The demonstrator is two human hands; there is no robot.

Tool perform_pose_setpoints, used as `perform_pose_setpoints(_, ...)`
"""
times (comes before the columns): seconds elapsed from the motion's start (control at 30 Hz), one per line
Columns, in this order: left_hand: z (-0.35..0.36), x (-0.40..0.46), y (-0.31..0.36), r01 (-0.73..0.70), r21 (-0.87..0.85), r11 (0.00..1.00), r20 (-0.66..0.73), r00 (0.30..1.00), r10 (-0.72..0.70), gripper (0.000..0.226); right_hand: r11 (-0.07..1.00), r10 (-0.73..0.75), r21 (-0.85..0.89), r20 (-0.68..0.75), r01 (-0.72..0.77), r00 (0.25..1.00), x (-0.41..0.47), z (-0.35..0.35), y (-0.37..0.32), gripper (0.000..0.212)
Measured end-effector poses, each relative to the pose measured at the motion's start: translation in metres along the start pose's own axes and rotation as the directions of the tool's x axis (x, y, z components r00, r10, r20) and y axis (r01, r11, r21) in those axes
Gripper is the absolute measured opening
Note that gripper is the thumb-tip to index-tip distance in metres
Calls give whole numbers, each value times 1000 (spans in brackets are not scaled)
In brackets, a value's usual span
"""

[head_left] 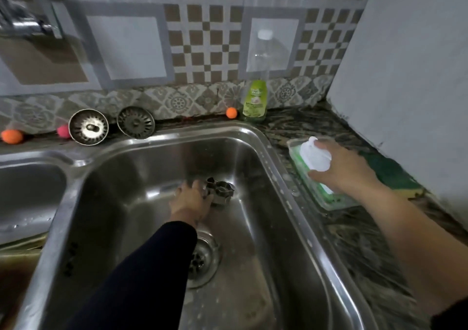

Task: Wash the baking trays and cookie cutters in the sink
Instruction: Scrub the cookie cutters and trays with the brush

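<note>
Nearest, a round slotted steel drain [202,258] is seen in the floor of the stainless-steel sink basin [291,203], partly hidden by the dark-sleeved left forearm. Beyond it, the left hand [191,200] is laid against a cluster of shiny metal cookie cutters [219,191] on the basin floor; whether its fingers are closed around them cannot be told. On the dark marbled table, the right hand [339,167] is closed with its fingers around a white crumpled pad [315,153] over one clear tray of green soap [326,190], beside one green-and-yellow sponge [395,175]. Farther back, two round metal strainers [88,127], three small balls and one green detergent bottle [254,100] are lined along the tiled wall.
</note>
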State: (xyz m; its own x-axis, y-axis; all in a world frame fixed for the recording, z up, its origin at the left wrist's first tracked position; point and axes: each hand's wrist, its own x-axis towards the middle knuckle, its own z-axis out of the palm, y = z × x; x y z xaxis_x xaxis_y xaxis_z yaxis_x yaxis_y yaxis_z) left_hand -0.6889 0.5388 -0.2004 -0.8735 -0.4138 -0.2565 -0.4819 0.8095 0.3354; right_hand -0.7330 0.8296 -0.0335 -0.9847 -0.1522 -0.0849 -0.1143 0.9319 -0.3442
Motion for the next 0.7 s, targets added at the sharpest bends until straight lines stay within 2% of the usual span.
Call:
perform_pose_setpoints(0.33, 20, 13, -2, 14, -14, 1000, -42, 999, -15, 36, 1000, 23, 0, -34, -23, 999, 4, 12, 4, 71)
perform_pose_setpoints(0.5, 12, -12, -4, 77, -232, 970, 8, 997, -77, 30, 999, 45, 1, -16, -45, 999, 4, 12, 4, 73)
perform_pose_setpoints(0.63, 0, -42, -3, 84, -412, 907, 20, 996, -84, 51, 998, 60, 19, 18, -61, 998, 1, 7, 4, 76)
perform_pose_setpoints(0.7, -11, -56, -3, 50, -537, 842, 9, 999, -54, 38, 997, 60, 48, 43, -62, 997, -1, -3, 1, 78)
